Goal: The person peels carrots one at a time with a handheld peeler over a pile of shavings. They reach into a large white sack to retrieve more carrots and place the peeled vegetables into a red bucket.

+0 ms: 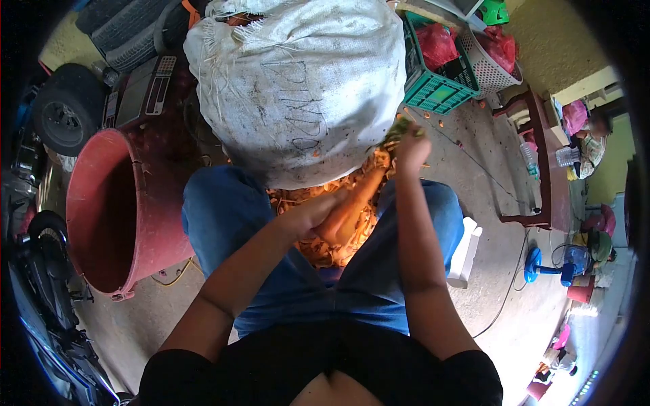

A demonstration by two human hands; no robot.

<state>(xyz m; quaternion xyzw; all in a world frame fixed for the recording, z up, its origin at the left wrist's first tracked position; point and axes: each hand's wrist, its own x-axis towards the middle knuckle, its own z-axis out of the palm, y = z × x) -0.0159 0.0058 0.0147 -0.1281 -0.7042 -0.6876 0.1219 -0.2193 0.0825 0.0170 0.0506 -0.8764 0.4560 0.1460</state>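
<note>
left hand (317, 208) round carrots (357, 203), right hand (413, 151) round greens (399, 128), white sack (305, 95) ahead, red barrel (162, 196) leftward

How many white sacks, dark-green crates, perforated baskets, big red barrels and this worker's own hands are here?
White sack: 1
Dark-green crate: 1
Perforated basket: 1
Big red barrel: 1
Hands (left hand, right hand): 2
Total: 6

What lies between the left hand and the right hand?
In the head view, long orange carrots extend from the left hand towards the right hand, above orange scraps.
</note>
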